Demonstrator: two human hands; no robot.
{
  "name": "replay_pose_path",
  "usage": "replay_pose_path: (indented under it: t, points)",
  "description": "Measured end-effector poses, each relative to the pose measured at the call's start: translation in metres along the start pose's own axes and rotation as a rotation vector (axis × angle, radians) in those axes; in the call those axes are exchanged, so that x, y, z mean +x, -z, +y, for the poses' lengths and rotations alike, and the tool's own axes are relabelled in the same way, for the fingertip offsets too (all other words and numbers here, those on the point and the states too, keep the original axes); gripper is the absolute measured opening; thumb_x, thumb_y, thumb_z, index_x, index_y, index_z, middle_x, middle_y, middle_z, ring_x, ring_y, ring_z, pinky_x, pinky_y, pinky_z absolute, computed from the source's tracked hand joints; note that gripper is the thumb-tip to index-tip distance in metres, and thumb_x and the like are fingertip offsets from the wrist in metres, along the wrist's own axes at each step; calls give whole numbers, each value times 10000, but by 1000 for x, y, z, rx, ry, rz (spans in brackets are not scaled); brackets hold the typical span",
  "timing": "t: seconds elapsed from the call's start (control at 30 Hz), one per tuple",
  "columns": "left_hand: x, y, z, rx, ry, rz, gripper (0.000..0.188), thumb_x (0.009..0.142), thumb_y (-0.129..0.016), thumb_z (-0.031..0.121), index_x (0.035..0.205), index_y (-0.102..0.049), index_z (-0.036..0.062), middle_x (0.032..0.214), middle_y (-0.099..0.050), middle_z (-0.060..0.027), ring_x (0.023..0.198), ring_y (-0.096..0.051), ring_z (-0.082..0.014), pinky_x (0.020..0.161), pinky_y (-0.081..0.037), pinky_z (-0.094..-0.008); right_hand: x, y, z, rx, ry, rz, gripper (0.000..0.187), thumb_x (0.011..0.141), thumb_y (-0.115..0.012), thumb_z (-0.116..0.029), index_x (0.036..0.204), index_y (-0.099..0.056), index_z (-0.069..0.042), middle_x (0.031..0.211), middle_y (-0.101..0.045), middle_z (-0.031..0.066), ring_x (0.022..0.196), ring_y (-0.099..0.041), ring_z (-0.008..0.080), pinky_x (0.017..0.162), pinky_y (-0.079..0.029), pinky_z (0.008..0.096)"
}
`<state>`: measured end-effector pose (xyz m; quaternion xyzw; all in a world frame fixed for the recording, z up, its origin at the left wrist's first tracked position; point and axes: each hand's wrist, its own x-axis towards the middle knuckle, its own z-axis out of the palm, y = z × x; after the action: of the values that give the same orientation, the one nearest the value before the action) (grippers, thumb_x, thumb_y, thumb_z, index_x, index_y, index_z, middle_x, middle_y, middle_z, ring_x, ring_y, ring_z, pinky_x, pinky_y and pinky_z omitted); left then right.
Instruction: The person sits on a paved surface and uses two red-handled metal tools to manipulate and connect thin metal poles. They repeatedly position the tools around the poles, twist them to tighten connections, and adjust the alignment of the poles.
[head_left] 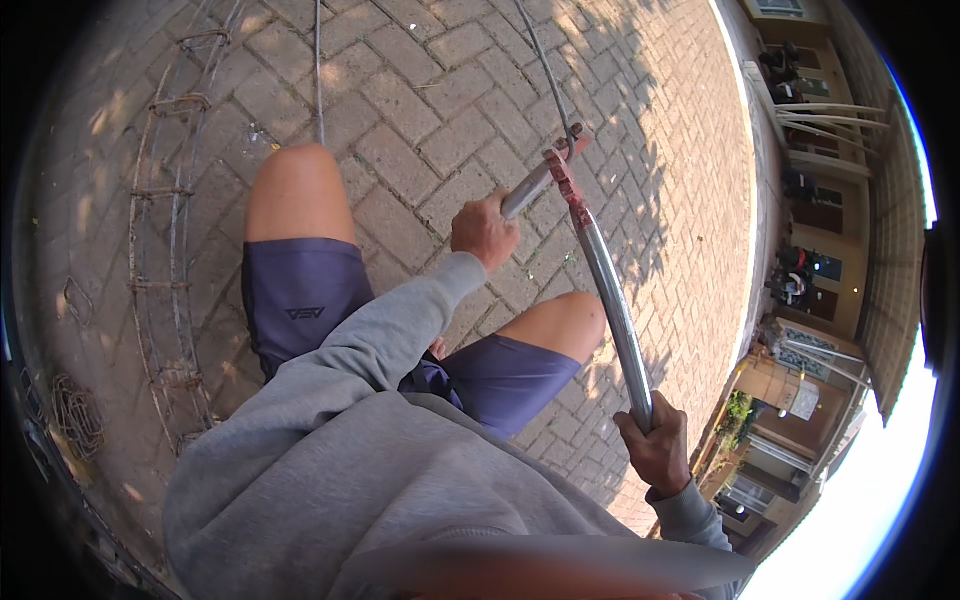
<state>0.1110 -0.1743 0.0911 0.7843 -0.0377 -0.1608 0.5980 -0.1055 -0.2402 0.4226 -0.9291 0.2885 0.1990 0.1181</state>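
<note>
Our left grip (486,232) wraps one handle (527,191) of the long-handled cutter (612,290), our right grip (657,443) the other | thin rod (547,66) lies ahead of both, its long axis running away from us, reaching the red head (566,180), left grip nearer | brick paving (690,190) spreads rightward; rusty metal frame (160,285) borders left.

Brick paving (440,90) carries a rusty metal frame (160,285) — and piled metal loops (76,418).

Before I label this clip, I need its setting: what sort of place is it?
Probably an outdoor yard or lane beside houses: there is brick paving in sun and shade, a row of low buildings at the right, and green plants there.
</note>
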Motion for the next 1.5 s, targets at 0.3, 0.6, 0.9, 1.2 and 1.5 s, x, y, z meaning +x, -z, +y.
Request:
replay_pose_path:
  t: [0.3,0.6,0.9,1.2,1.5]
  points:
    - [-5,2,2,-46,-36,61,113,884,-668,171,939,-714,83,815,-714,-235,846,-703,-485,716,-554,-557,-11,-73,-1,187,-57,133,257,883,-791,-122,809,-573,-8,569,-489,107,474,-469,189,495,-402,395]
    - [-13,-2,3,20,-66,11,169,842,-692,144,1003,-710,97,853,-740,-220,860,-727,-463,797,-583,-562,-22,-146,-14,289,-110,280,253,883,-809,-136,829,-593,-17,599,-562,133,495,-561,241,532,-462,400]
    - [-24,1,17,58,-39,88,155,842,-728,145,981,-704,80,833,-729,-224,839,-721,-465,724,-556,-551,-23,-104,24,379,-49,84,267,918,-796,-151,848,-585,-3,590,-534,72,535,-524,156,521,-433,377]
    - [-15,10,6,24,-24,191,226,806,-759,125,1016,-682,96,830,-725,-213,842,-722,-462,741,-550,-558,-11,-106,3,296,-72,61,243,906,-798,-120,854,-597,8,623,-546,106,560,-543,195,549,-442,388]
    - [-5,-10,4,65,5,114,269,818,-766,127,1079,-700,128,849,-738,-199,860,-733,-446,767,-564,-551,4,-95,5,277,-43,91,203,920,-769,-110,905,-606,11,588,-512,65,520,-484,136,506,-412,354]
